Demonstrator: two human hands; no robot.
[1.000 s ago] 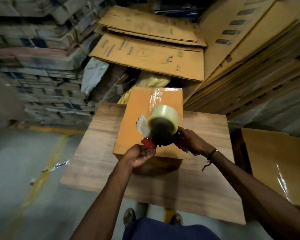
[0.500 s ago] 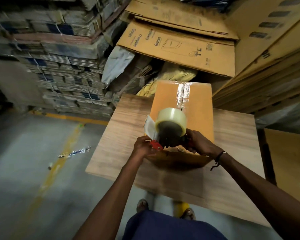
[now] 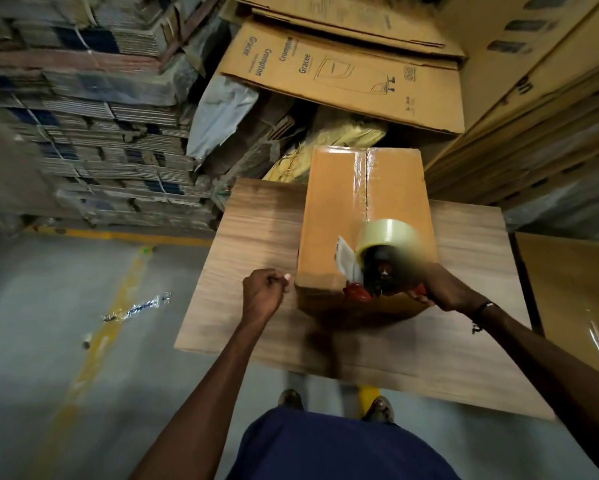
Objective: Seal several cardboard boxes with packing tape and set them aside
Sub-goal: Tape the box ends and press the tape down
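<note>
Nearest, the left hand [image 3: 261,292] hangs over the worktop [image 3: 249,237] just left of the cardboard box [image 3: 332,216], its fingers curled into a loose fist with nothing seen in it. To the right, the right hand [image 3: 443,289] grips the red handle of the tape dispenser [image 3: 377,268], which sits at the box's near end with its clear roll upright. The box lies lengthwise on the worktop, glossy tape along its top seam. Farther off, flattened cartons [image 3: 343,74] lean against stacked cardboard bundles [image 3: 94,109] at far left.
</note>
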